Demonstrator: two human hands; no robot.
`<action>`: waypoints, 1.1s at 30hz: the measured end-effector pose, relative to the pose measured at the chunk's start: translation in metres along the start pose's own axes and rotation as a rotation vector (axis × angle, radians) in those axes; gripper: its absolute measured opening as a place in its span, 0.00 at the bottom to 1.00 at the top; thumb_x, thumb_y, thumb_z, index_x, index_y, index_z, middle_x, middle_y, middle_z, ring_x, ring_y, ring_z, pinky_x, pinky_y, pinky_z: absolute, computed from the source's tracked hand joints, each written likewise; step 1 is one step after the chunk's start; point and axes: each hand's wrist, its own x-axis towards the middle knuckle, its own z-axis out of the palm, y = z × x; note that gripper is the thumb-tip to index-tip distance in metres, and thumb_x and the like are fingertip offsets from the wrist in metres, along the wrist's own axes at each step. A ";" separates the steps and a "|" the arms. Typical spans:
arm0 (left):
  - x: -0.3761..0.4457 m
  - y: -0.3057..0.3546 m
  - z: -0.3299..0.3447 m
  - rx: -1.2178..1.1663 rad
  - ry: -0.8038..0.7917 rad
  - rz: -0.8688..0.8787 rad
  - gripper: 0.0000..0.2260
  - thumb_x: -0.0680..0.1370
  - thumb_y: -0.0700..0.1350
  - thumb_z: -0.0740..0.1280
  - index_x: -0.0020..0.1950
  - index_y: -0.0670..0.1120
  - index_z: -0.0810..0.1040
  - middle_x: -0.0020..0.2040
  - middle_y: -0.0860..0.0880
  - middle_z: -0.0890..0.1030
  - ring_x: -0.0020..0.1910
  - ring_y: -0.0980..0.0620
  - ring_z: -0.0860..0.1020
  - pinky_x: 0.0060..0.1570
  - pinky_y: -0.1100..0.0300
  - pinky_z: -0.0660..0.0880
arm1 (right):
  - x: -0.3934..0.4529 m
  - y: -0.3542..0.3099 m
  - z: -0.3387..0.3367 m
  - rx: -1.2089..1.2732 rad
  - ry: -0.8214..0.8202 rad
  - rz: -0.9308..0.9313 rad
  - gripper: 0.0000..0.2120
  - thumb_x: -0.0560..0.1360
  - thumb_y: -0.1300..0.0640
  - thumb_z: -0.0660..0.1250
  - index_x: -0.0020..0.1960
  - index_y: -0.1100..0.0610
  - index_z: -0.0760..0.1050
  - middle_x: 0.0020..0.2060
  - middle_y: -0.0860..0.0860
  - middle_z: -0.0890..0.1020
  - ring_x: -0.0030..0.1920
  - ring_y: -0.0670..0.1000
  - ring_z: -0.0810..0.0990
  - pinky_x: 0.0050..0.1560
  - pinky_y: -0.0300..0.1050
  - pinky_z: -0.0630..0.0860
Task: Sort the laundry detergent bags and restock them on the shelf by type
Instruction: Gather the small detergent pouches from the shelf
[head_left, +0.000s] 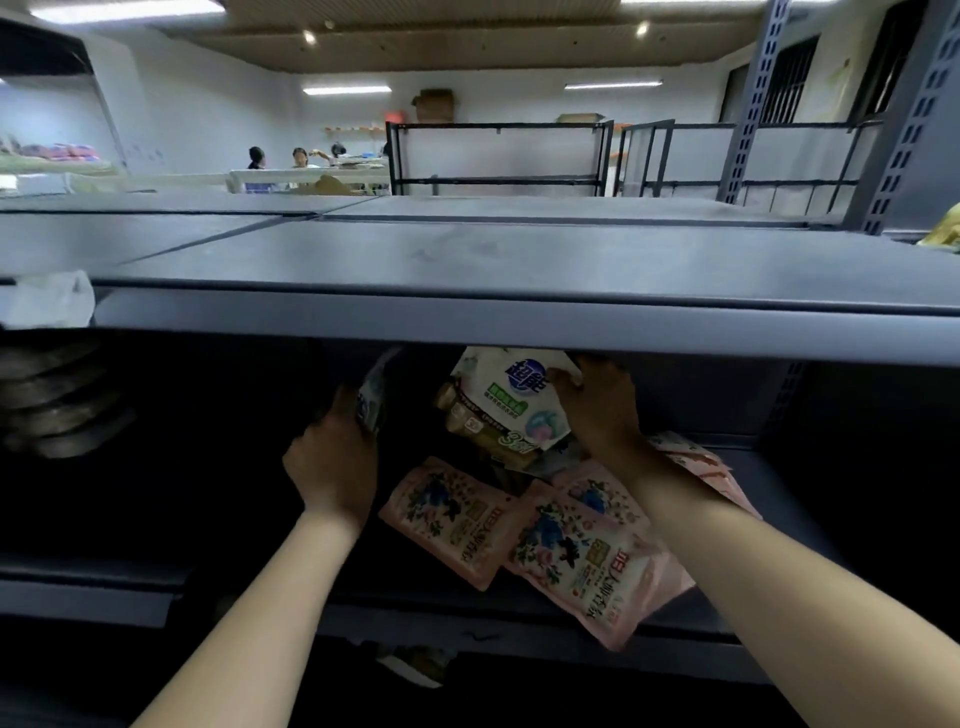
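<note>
Both my hands reach into the dim shelf bay under the grey top shelf (519, 322). My left hand (332, 457) grips a dark-printed detergent bag (375, 389) held edge-on and upright. My right hand (597, 405) holds the upper corner of a white and green detergent bag (509, 400), tilted and lifted off the shelf. Below them two pink floral bags (457, 519) (576, 556) lie flat near the shelf's front edge, the right one overhanging it. Another pink bag (696, 462) lies partly hidden under my right forearm.
A stack of dark bags (57, 400) lies at the far left of the same bay. A white cloth (52, 299) sits on the top shelf's left end. A grey perforated upright (914, 114) stands at right. People work far behind.
</note>
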 end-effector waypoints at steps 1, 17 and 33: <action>-0.007 0.007 -0.005 0.020 0.005 0.022 0.17 0.76 0.37 0.64 0.65 0.41 0.74 0.43 0.32 0.81 0.39 0.32 0.80 0.35 0.51 0.71 | -0.003 0.001 -0.005 -0.004 -0.002 -0.015 0.11 0.78 0.58 0.63 0.55 0.64 0.78 0.49 0.61 0.83 0.49 0.60 0.81 0.51 0.52 0.78; -0.100 0.099 -0.077 0.041 0.106 0.414 0.16 0.64 0.29 0.72 0.51 0.37 0.79 0.35 0.43 0.80 0.20 0.44 0.74 0.22 0.65 0.62 | -0.081 0.025 -0.140 -0.096 0.074 0.129 0.12 0.78 0.53 0.62 0.58 0.51 0.80 0.51 0.53 0.84 0.51 0.58 0.81 0.50 0.49 0.78; -0.217 0.218 -0.171 -0.377 0.247 0.589 0.09 0.73 0.34 0.60 0.51 0.38 0.75 0.38 0.41 0.80 0.24 0.39 0.76 0.23 0.60 0.66 | -0.184 0.033 -0.350 -0.167 0.715 -0.136 0.09 0.76 0.58 0.62 0.52 0.57 0.79 0.43 0.50 0.83 0.43 0.52 0.80 0.41 0.44 0.74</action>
